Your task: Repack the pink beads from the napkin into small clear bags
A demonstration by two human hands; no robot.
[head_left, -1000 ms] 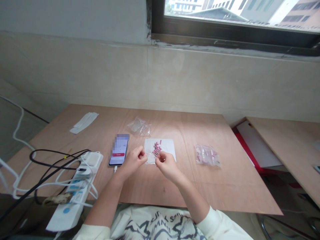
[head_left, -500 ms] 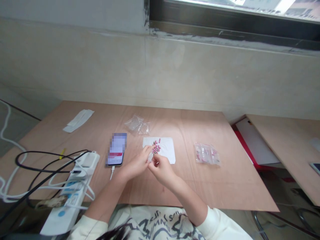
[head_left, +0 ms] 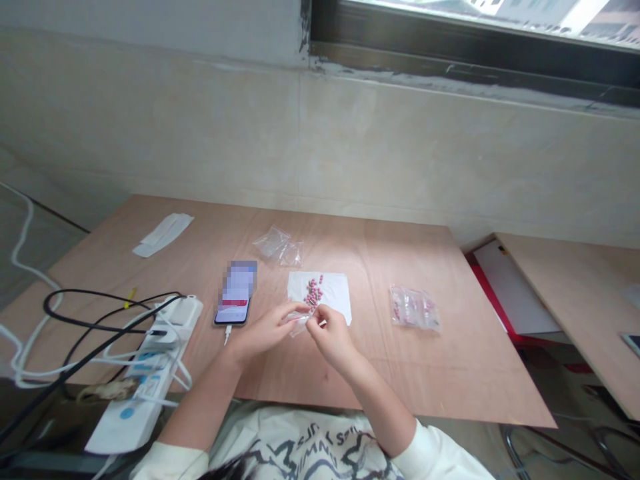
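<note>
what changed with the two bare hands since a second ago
The left bare hand has uncurled its fingers and narrowed the gap to the right bare hand; clear crinkled plastic shows more plainly between them. The small pink pieces on the white square sheet stayed put.

Wood surface (head_left: 425, 373) is showing smooth grain w/ soft sheen; wht sheet (head_left: 339, 293) is looking matt, papery; clr plastic bag (head_left: 416, 312) twd surface's R edge is shining, crinkled.

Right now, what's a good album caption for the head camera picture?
Left hand and right hand meet at clear plastic near little pink pieces on a white sheet.
</note>
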